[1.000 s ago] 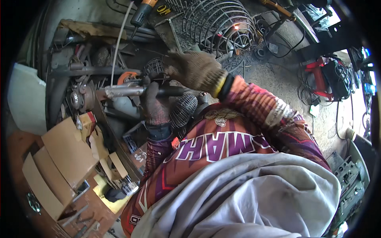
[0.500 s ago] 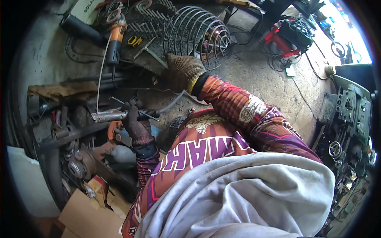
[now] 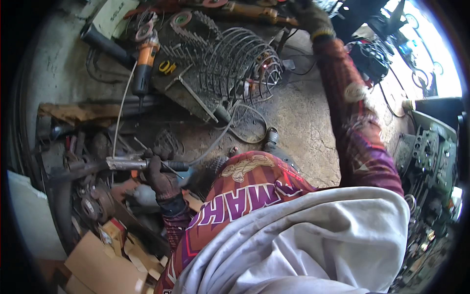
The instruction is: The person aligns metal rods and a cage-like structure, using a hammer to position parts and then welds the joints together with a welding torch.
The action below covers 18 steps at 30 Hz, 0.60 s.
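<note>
My gloved left hand (image 3: 160,179) is closed around a welding electrode holder (image 3: 129,164) with a black grip and a grey cable. A long thin welding electrode (image 3: 124,108) rises from its jaws. Another thin rod crosses beside the fingers. At the far right, my gloved right hand (image 3: 313,19) is stretched out past the table's far corner, near the end of an orange-bodied power tool (image 3: 259,12). Its fingers are dark and smeared, so what they touch cannot be made out. Between the hands, a domed cage of bent metal bars (image 3: 230,59) lies on the dark worktable (image 3: 188,100).
An orange-and-black angle grinder (image 3: 144,66) lies at the table's left, near yellow-handled scissors (image 3: 167,67). Cables loop down to the concrete floor (image 3: 303,117). Scrap metal and cardboard (image 3: 105,259) crowd the left. A machine (image 3: 428,147) with a handwheel stands right.
My right hand has left the table's near corner and swung far forward and to the right. The left hand still holds the electrode holder, slightly lower and further left.
</note>
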Available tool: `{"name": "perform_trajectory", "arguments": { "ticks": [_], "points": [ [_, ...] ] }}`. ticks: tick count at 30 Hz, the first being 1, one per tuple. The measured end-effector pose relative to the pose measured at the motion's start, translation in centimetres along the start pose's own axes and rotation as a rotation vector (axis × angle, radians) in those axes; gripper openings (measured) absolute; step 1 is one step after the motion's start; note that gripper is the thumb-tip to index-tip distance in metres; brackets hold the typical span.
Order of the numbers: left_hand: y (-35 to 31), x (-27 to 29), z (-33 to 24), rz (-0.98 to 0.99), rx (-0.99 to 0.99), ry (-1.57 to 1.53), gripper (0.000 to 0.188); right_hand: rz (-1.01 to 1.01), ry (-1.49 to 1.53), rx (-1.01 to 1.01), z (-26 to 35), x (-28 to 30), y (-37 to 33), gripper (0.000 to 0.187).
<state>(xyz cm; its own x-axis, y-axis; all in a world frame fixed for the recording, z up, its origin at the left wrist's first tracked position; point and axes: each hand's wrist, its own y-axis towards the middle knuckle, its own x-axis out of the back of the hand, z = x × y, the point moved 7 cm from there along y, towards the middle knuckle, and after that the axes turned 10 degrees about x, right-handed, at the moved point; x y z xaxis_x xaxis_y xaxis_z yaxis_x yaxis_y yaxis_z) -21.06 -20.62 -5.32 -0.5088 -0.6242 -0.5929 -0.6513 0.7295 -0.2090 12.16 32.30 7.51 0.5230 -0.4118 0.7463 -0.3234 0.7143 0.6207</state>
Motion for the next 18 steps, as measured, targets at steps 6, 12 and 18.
{"name": "perform_trajectory", "arguments": {
  "ticks": [6, 12, 18],
  "points": [
    [-2.2, -1.1, -1.6, -0.242, -0.04, 0.187, 0.026, 0.587, 0.021, -0.276, -5.1, -10.8, 5.2, 0.06],
    [-3.9, -4.6, -1.6, -0.341, 0.011, 0.216, 0.026, 0.604, -0.024, -0.1, -1.2, -15.6, 5.1, 0.061],
    [-1.7, -6.8, -1.9, -0.145, 0.015, 0.104, 0.034, 0.597, 0.126, -0.176, -5.0, -18.0, 7.9, 0.046]
  ]
}}
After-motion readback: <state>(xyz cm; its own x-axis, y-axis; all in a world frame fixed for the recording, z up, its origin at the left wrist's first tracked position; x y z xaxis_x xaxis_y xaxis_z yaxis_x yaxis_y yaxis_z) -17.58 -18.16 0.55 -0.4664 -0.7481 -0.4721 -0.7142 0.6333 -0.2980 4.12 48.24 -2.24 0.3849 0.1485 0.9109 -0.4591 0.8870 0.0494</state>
